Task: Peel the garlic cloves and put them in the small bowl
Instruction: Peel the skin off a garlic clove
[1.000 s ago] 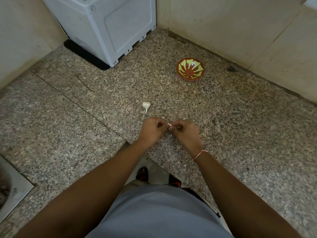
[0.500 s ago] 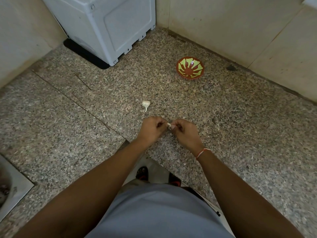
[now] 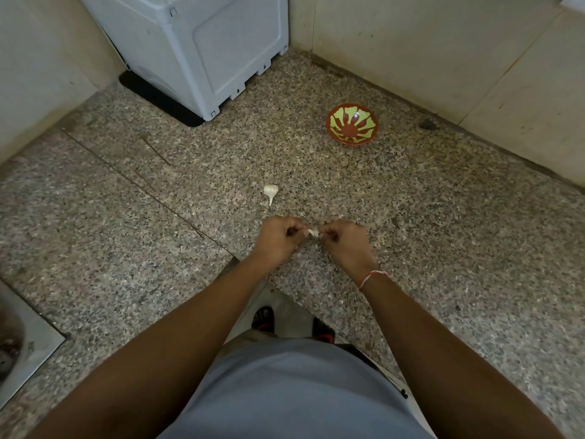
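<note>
A small white garlic clove (image 3: pixel 313 233) is pinched between the fingertips of my left hand (image 3: pixel 278 237) and my right hand (image 3: pixel 343 240), just above the speckled granite counter. Both hands have their fingers curled around it. A white garlic bulb (image 3: pixel 271 191) with a pointed stem lies on the counter just beyond my left hand. The small red bowl (image 3: pixel 352 124) with a green petal pattern stands farther back to the right; nothing shows inside it.
A grey-white plastic appliance (image 3: pixel 202 42) stands in the back left corner against the tiled walls. A steel sink (image 3: pixel 22 346) is set in the counter at the near left. The counter's front edge runs under my arms.
Both hands stay together on the clove with only small finger movements. The bulb and the bowl have not moved.
</note>
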